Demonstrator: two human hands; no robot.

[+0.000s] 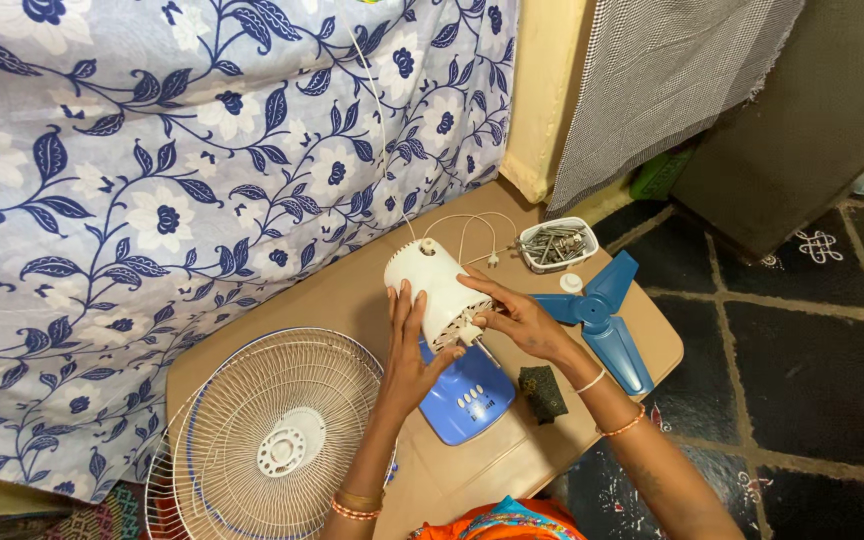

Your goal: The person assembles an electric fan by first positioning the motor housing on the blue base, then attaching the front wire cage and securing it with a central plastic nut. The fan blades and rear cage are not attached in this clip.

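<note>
Head view: near the board's middle, the left hand cups the white fan motor housing from below, while the right hand pinches its shaft end. The blue base sits beneath, the blue blade lies by the right edge, and the wire grille overhangs the left corner.

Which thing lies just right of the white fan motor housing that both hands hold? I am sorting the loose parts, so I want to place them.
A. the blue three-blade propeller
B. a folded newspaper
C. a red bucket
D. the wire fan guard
A: the blue three-blade propeller lies flat on the table to the right of the white fan motor housing, while the wire fan guard sits lower left.
</note>
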